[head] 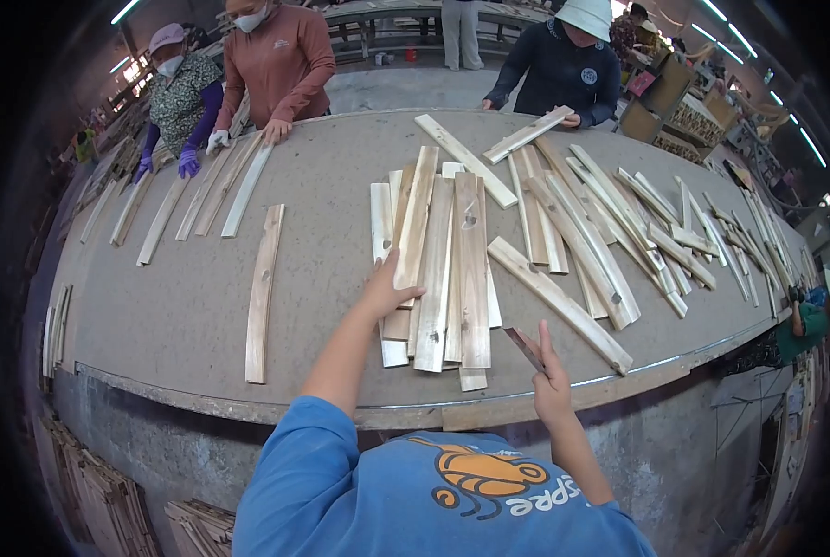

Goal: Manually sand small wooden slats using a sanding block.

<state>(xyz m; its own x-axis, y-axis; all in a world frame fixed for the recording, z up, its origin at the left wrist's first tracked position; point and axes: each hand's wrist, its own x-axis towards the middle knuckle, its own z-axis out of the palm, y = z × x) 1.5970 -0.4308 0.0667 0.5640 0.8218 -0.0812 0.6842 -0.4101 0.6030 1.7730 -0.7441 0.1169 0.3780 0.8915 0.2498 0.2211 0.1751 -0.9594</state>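
My left hand [387,289] grips the lower end of a knotted wooden slat [418,202], thumb across its face and fingers at its left edge. Beneath that slat lies a loose pile of similar boards, among them one with a dark knot [470,264] on the pile's right side. In my right hand [552,386] is a thin flat blade [525,349], probably a scraper, pointing up and left beside the pile. Just right of the pile, a single slat [561,306] rests diagonally. Another slat [264,292] lies alone to the left.
Many slats [596,223] are heaped across the right of the long table [331,334]. Its wooden front edge [401,418] runs before me. Across it stand a person in a pink top [282,63], one with purple gloves [185,104] and one in a white hat [561,66], holding a slat [528,134].
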